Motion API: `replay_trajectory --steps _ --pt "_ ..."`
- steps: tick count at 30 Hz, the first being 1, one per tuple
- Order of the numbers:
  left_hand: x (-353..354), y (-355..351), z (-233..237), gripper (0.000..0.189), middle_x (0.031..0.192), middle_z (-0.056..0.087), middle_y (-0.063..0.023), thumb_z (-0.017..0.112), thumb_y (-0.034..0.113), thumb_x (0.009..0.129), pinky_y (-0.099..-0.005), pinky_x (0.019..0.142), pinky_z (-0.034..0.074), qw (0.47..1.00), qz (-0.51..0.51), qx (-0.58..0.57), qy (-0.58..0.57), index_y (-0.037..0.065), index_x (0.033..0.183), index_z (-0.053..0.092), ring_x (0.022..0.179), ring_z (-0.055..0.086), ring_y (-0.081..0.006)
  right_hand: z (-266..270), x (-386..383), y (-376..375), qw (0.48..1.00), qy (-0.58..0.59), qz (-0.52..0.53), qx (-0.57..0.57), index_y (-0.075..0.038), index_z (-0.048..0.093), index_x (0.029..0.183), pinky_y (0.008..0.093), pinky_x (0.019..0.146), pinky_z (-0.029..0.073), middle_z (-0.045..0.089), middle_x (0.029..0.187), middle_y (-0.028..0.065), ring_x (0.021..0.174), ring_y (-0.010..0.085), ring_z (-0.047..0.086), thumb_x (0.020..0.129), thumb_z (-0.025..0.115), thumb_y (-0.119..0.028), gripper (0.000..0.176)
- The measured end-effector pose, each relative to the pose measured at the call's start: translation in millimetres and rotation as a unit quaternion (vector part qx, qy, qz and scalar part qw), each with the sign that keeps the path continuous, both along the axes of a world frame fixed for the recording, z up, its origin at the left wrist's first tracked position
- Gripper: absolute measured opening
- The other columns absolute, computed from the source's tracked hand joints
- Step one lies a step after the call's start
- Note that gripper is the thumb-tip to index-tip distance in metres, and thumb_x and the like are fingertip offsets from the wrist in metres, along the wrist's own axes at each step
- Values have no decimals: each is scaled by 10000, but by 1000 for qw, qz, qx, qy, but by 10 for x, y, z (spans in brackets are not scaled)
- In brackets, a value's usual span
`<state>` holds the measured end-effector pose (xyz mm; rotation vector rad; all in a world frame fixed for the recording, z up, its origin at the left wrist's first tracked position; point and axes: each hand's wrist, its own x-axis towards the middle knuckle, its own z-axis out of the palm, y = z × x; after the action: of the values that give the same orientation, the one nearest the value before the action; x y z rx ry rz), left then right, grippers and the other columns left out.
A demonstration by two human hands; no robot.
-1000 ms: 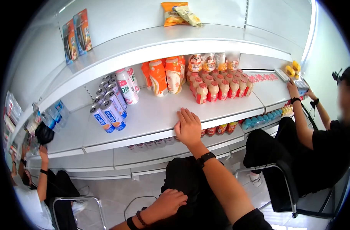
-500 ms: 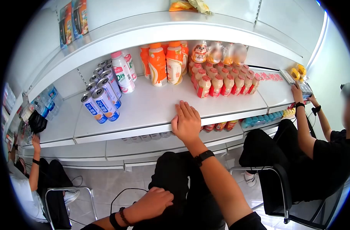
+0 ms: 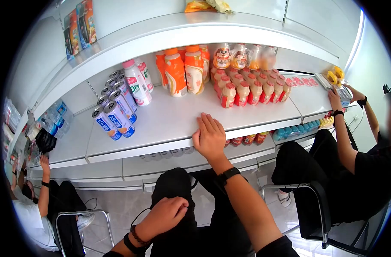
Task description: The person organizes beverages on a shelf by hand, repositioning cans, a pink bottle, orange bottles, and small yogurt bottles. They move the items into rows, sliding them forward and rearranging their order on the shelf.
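Note:
My right hand (image 3: 209, 136) lies palm down on the front edge of the white shelf (image 3: 169, 124), fingers stretched out and thumb to the side. It holds nothing. My left hand (image 3: 166, 215) rests on my black-trousered thigh with its fingers curled closed; nothing shows in it. Past my right hand stand shrink-wrapped small drink bottles (image 3: 254, 89) with red labels. Orange-capped bottles (image 3: 176, 70) are behind to the left. A pink-capped white bottle (image 3: 136, 85) stands beside a cluster of blue and white cans (image 3: 114, 119).
At right, a seated person's hands (image 3: 336, 98) touch a box near yellow rolls (image 3: 335, 76). Another person's hand (image 3: 45, 165) is at the left shelf edge, near a black bag (image 3: 45, 139). An upper shelf (image 3: 182, 35) overhangs the bottles. Blue bottles (image 3: 296, 130) sit lower.
My left hand and the knee under it have shifted left. My right hand keeps its place on the shelf edge. The hands of the person at right have moved slightly on the box.

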<state>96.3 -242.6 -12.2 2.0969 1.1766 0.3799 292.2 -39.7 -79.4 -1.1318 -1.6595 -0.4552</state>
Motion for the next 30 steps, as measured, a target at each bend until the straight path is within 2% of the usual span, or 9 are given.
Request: replay_trajectory --steps 3,7,10,13,16,20,22,25,30 --pt "-70 21 -184 52 823 662 -94 611 107 927 -368 689 486 996 39 80 2 78 965 630 748 636 -272 -5 -6 2 1000 4 1 6 43 694 1056 443 989 482 686 1162 210 1102 338 654 753 600 -129 361" --pt "-43 59 -243 64 709 637 -80 620 101 915 -310 570 459 990 135 39 -19 69 967 638 602 619 -208 2 -13 -7 1000 8 2 13 43 699 1042 440 980 488 689 1153 209 1095 340 656 751 599 -131 353" --pt "31 75 -235 64 691 618 -66 622 99 918 -288 574 450 989 142 28 -33 71 970 646 598 605 -177 -6 -2 5 1000 10 2 12 43 701 1039 438 977 491 692 1148 207 1090 341 658 749 598 -132 354" --pt "124 85 -196 74 695 611 -67 616 99 928 -279 577 446 995 87 -14 -40 62 988 639 591 584 -159 1 9 -3 1000 11 3 12 42 702 1038 435 978 490 693 1147 206 1088 338 660 747 598 -135 356" --pt "184 135 -125 95 737 643 -89 614 129 927 -331 584 469 992 64 -63 -89 85 1011 624 634 637 -239 -4 -3 0 1000 13 3 19 40 703 1037 434 978 490 693 1147 204 1088 337 660 747 599 -136 355" --pt "247 249 -40 115 764 633 -87 591 111 934 -355 622 488 991 94 23 -90 74 1042 595 645 613 -265 -15 -11 5 999 14 -2 29 19 705 1040 431 961 496 702 1143 181 1078 326 669 747 596 -116 340" --pt "289 323 44 112 816 629 -97 576 37 934 -306 650 494 990 105 32 -85 17 1044 581 683 607 -207 -12 6 12 1000 8 -4 28 9 706 1040 431 954 500 707 1142 171 1075 321 673 749 592 -108 334" --pt "419 478 96 108 907 630 -126 578 24 924 -319 707 505 980 86 112 -140 3 1030 577 779 632 -236 -9 -3 14 1000 -1 2 18 21 702 1040 436 962 495 703 1143 185 1079 329 668 758 589 -121 335" --pt "628 838 264 203 1094 605 -165 587 1 882 -366 891 476 970 57 191 -138 3 1083 566 1016 604 -312 -26 6 24 1000 -11 5 11 43 680 1061 448 977 487 688 1149 216 1081 353 657 769 596 -148 359"
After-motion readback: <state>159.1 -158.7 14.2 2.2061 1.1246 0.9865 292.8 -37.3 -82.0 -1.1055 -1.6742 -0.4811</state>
